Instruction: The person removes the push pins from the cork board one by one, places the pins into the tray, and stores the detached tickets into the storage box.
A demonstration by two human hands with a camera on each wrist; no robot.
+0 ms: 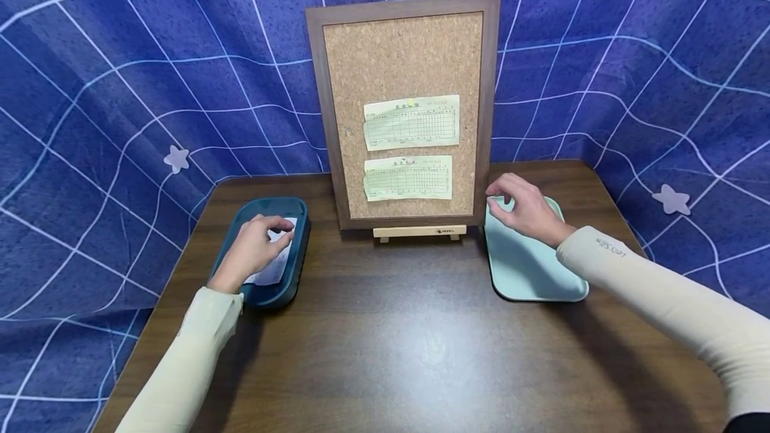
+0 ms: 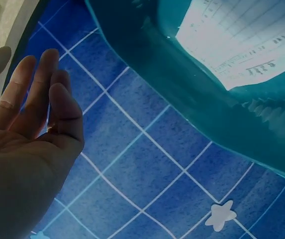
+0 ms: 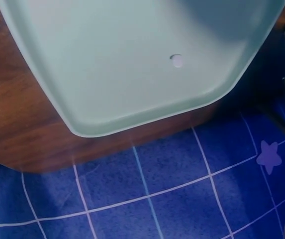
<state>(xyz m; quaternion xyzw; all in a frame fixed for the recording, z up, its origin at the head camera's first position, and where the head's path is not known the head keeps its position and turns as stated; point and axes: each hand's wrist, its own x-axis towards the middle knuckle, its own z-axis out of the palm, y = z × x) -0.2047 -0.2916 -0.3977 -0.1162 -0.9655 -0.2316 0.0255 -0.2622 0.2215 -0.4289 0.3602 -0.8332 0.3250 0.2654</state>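
My left hand hovers over the dark teal tray, fingers loosely bent and holding nothing. A white printed slip lies inside that tray, partly covered by the hand. In the left wrist view the slip shows ruled lines, apart from the fingers. Over the far end of the mint tray is my right hand, near the corkboard's right frame. Its thumb and fingers curve with a gap between them, nothing seen in it. A small pale round piece lies in the mint tray.
A framed corkboard stands upright on a small wooden easel at the table's back. Pinned to it, one above the other, are an upper green slip and a lower green slip. Blue patterned cloth hangs behind the brown table.
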